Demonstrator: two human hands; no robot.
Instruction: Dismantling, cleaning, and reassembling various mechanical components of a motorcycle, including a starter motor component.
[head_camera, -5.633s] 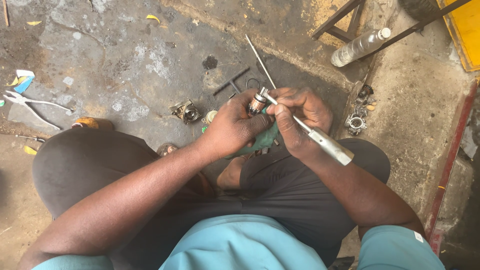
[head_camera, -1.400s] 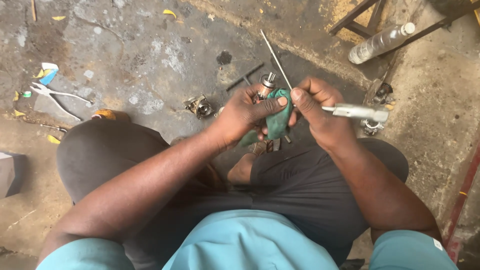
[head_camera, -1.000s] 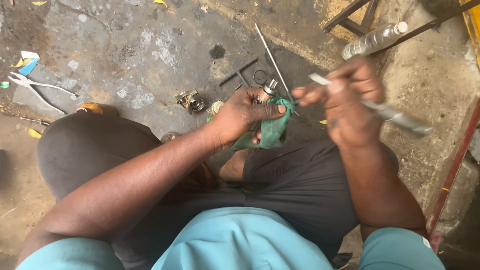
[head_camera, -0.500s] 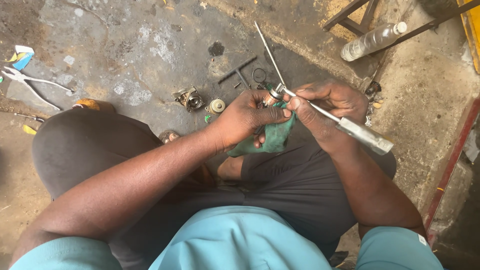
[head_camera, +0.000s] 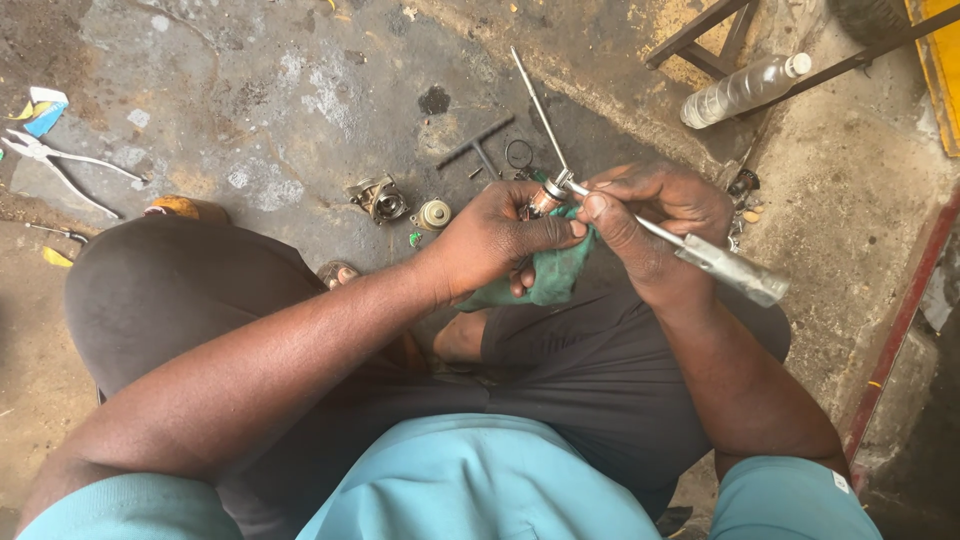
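The left hand (head_camera: 495, 240) is closed around a green cloth (head_camera: 545, 280) and a small metal part (head_camera: 545, 197) poking out above it, held over the person's lap. The right hand (head_camera: 655, 225) grips a metal-handled screwdriver (head_camera: 720, 265), its tip touching the part. On the concrete floor (head_camera: 250, 90) just beyond the part lie a T-shaped wrench (head_camera: 480, 145), a bearing housing (head_camera: 380, 198) and pliers (head_camera: 60, 165) far left; a plastic bottle (head_camera: 740, 90) lies beyond the right hand.
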